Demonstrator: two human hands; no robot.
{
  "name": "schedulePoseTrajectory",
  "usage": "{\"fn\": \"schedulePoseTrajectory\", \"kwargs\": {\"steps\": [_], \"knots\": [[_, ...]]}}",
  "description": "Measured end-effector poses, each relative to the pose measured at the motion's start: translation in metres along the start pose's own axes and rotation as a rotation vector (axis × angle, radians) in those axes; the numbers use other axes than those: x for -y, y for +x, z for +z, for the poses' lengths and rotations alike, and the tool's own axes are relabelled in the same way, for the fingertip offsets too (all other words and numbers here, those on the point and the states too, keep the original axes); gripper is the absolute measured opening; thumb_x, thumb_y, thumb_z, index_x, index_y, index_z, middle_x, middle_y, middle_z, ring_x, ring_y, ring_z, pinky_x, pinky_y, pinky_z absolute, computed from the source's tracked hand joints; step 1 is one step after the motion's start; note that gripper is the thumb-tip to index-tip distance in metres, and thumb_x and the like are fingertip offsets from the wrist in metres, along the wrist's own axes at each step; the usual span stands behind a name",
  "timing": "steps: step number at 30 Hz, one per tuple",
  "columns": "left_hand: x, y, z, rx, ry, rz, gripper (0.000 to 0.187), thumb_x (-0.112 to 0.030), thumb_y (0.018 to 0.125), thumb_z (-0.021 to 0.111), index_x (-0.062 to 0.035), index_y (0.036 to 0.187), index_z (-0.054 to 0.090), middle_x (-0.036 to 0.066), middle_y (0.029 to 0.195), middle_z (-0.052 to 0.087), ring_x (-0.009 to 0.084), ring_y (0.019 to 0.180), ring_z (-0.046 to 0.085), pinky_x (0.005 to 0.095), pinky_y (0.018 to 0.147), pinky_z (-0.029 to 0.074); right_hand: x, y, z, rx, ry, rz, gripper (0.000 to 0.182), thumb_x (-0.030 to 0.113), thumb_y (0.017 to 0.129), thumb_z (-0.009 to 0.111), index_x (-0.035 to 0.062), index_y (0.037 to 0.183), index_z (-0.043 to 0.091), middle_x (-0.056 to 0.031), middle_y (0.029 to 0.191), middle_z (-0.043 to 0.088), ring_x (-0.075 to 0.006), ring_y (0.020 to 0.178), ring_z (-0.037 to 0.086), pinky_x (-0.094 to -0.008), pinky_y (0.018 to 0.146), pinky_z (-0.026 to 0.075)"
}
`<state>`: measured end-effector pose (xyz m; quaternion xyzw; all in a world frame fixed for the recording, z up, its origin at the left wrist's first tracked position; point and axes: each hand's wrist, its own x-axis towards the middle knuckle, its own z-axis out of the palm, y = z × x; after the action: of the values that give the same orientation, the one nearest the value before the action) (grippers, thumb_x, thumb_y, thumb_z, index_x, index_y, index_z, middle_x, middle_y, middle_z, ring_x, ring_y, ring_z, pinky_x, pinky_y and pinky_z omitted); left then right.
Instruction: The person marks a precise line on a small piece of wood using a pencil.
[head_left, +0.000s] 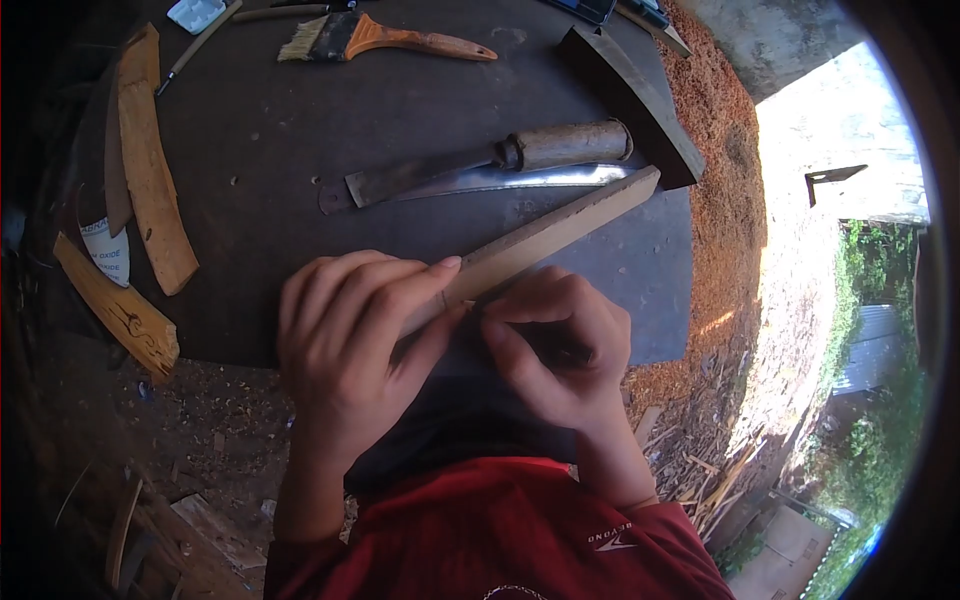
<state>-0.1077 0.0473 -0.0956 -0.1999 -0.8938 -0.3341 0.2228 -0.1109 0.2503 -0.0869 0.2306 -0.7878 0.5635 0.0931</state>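
My left hand (365,320) is closed around the near end of a long, straight wooden strip (560,225). The strip slants up and to the right, and its far end is free. Beside its lower edge is my right hand (565,345), thumb and forefinger pinched together close to my left fingertips. What those fingers hold, if anything, is too small to make out. Just beyond the strip lie a chisel (565,146) with a round wooden handle and a shiny metal blade (480,183), perhaps a ruler.
A paintbrush (420,40) rests at the dark table's (270,120) far side. A dark angled block (640,110) stands at the right. Wood pieces (155,180) and a sandpaper scrap (105,248) lie at left. Sawdust (715,150) covers the ground beyond the right edge.
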Motion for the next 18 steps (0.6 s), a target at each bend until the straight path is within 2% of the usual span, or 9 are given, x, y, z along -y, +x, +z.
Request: {"fn": "schedulePoseTrajectory", "kwargs": {"steps": [5, 8, 18], "knots": [[0.0009, -0.0014, -0.0002, 0.014, 0.015, -0.002, 0.047, -0.011, 0.072, 0.089, -0.0122, 0.117, 0.077, 0.0, 0.106, 0.076, 0.0245, 0.101, 0.071, 0.0428, 0.093, 0.05, -0.0017, -0.0018, 0.0007, -0.006, -0.005, 0.006, 0.014, -0.007, 0.086, 0.077, -0.0042, 0.096, 0.067, -0.0121, 0.086, 0.07, -0.0168, 0.071, 0.065, -0.0286, 0.064, 0.048], [-0.0004, -0.0006, -0.0018, 0.037, 0.033, -0.009, 0.048, -0.012, 0.07, 0.089, -0.0125, 0.116, 0.077, 0.0, 0.108, 0.076, 0.0247, 0.104, 0.07, 0.0432, 0.094, 0.05, 0.001, -0.0033, 0.0004, -0.025, -0.017, 0.065, 0.017, -0.004, 0.082, 0.08, -0.0003, 0.094, 0.068, -0.0105, 0.086, 0.07, -0.0228, 0.077, 0.072, -0.0312, 0.068, 0.054], [-0.0034, 0.0008, -0.0029, 0.047, 0.017, -0.038, 0.047, -0.016, 0.069, 0.09, -0.0138, 0.115, 0.078, 0.0, 0.108, 0.076, 0.0257, 0.108, 0.07, 0.0443, 0.097, 0.051, 0.0046, -0.004, 0.0015, -0.07, -0.017, 0.117, 0.013, -0.002, 0.086, 0.078, 0.0002, 0.095, 0.069, -0.0105, 0.087, 0.071, -0.0213, 0.077, 0.072, -0.0299, 0.069, 0.055]]}}
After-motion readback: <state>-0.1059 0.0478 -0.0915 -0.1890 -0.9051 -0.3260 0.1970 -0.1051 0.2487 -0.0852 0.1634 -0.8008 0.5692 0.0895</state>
